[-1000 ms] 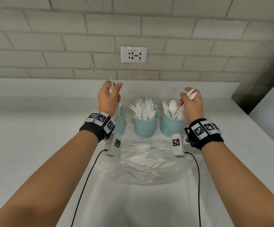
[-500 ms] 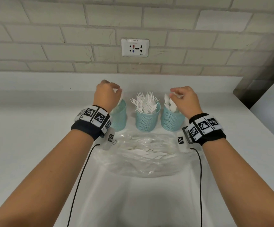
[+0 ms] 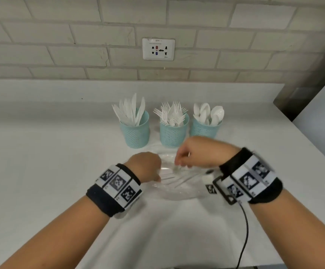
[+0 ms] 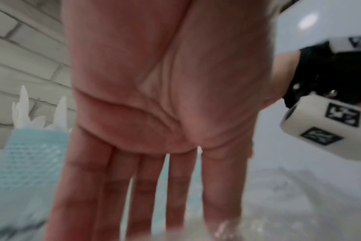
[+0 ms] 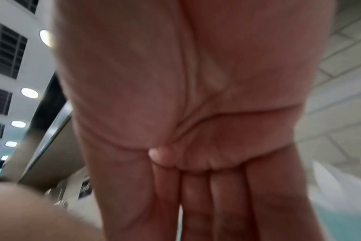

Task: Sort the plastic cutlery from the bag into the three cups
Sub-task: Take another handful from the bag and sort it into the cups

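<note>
Three teal mesh cups stand in a row on the white table: the left cup [image 3: 135, 133] [image 4: 31, 154] holds knives, the middle cup [image 3: 174, 133] forks, the right cup [image 3: 205, 129] spoons. In front of them lies the clear plastic bag [image 3: 179, 189] [image 4: 282, 200] with white cutlery [image 3: 169, 178] inside. My left hand [image 3: 148, 168] [image 4: 155, 187] is at the bag's left side, fingers straight and pointing down at the plastic, holding nothing. My right hand [image 3: 192, 156] [image 5: 206, 195] hovers over the bag's far part, fingers straight and together, empty.
A brick wall with a socket plate [image 3: 158, 49] runs behind the cups. A black cable [image 3: 244, 226] trails from my right wrist towards me. The table's right edge [image 3: 301, 125] slants away past the spoon cup.
A second ago my left hand held a knife over the left cup and my right held spoons over the right cup. Both let go there, then dropped back to the bag.
</note>
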Demonstrator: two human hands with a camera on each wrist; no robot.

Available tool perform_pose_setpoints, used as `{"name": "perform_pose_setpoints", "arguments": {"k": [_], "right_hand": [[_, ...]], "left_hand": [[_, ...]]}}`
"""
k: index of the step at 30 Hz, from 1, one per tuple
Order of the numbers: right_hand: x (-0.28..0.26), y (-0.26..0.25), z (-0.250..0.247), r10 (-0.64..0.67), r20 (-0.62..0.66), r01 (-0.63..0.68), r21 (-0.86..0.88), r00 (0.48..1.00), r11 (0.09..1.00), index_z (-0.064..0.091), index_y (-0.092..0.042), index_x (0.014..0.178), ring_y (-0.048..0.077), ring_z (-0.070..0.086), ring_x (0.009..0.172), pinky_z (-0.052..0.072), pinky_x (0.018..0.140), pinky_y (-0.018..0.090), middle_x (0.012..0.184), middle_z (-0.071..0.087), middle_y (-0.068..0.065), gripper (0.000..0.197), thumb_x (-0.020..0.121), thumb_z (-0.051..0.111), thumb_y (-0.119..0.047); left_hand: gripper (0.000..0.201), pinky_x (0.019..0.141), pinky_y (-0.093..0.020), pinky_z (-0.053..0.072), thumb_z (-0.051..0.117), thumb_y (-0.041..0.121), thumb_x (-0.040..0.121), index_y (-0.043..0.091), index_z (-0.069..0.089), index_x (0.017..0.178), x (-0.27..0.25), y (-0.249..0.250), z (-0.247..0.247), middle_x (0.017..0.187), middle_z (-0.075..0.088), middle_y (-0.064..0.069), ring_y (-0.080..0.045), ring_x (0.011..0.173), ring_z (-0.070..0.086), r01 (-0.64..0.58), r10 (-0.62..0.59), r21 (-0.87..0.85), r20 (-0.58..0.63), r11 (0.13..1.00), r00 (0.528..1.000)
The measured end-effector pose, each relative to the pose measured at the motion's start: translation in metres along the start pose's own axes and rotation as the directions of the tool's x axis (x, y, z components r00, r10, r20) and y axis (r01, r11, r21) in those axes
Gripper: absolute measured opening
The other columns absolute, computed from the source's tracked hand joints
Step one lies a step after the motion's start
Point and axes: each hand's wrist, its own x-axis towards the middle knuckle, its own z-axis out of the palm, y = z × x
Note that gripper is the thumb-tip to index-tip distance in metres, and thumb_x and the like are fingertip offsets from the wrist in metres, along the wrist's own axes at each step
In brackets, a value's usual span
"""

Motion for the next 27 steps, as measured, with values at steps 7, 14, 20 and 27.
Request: {"name": "perform_pose_setpoints", "arguments": {"k": [7,14,20,27], "right_hand": [[-0.003,0.035,0.056,0.290,-0.090,-0.304,-0.244,0.953,0.921,0.049,-0.006,0.127,0.031,0.054,0.115,0.043,0.093,0.034,0.127,0.054,0.014,0.038,0.090,0.043,-0.005],[0.005,0.039,0.077,0.337,-0.131,-0.360,-0.268,0.932,0.894,0.053,-0.001,0.122,0.030,0.051,0.114,0.041,0.090,0.033,0.133,0.041,0.016,0.034,0.093,0.036,0.001],[0.008,0.042,0.083,0.253,-0.155,-0.290,-0.309,0.955,0.906,0.057,-0.005,0.121,0.028,0.048,0.119,0.039,0.097,0.032,0.127,0.054,0.012,0.031,0.091,0.048,-0.005],[0.009,0.043,0.080,0.248,-0.181,-0.298,-0.342,0.952,0.891,0.056,-0.003,0.119,0.029,0.051,0.119,0.039,0.098,0.032,0.125,0.058,0.014,0.030,0.091,0.051,-0.008]], "left_hand": [[0.075,0.090,-0.037,0.044,0.075,0.038,0.075,0.011,0.039,0.135,0.006,-0.001,0.027,0.129,0.047,-0.010,-0.030,0.113,0.054,0.063,-0.060,0.102,-0.036,0.993,0.998],[0.066,0.088,-0.036,0.047,0.076,0.027,0.076,0.009,0.040,0.128,0.011,0.002,0.032,0.122,0.055,-0.012,-0.030,0.108,0.058,0.023,-0.026,-0.026,-0.106,0.999,0.994],[0.049,0.086,-0.029,0.042,0.075,0.024,0.077,0.011,0.053,0.120,0.017,-0.001,0.035,0.116,0.061,-0.009,-0.024,0.106,0.056,-0.035,0.012,-0.181,-0.130,0.983,0.991],[0.061,0.081,-0.032,0.042,0.060,0.056,0.082,0.004,0.059,0.114,0.018,0.007,0.039,0.104,0.057,-0.009,-0.026,0.101,0.057,-0.062,0.043,-0.274,-0.075,0.960,0.996]]}}
